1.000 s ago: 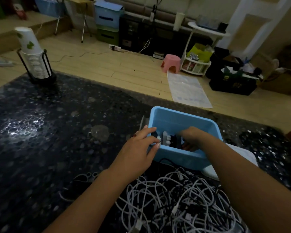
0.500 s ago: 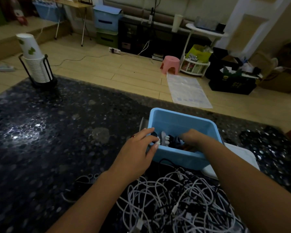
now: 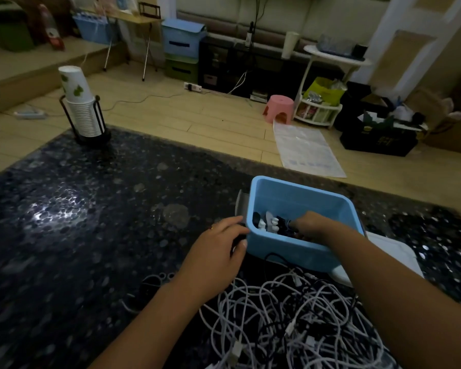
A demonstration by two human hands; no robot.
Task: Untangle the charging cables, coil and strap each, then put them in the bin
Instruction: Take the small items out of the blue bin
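A light blue bin (image 3: 304,188) stands on the dark speckled table. Inside it lie strapped coils of black and white cable (image 3: 268,225). My right hand (image 3: 313,225) reaches down into the bin, its fingers curled onto a dark coiled cable (image 3: 284,222); the bin's near wall hides part of the grip. My left hand (image 3: 218,249) rests against the outside of the bin's near left corner with relaxed fingers. A big tangle of white and black charging cables (image 3: 290,318) lies in front of the bin, between my forearms.
A black rack of stacked paper cups (image 3: 84,115) stands at the table's far left. A white flat object (image 3: 394,253) lies under the bin's right side. A grey object (image 3: 240,206) sits behind the bin's left corner. The table's far edge runs just beyond the bin.
My left hand has slipped off the bin's rim to the outside of its near left corner. My right hand has stayed inside the bin.
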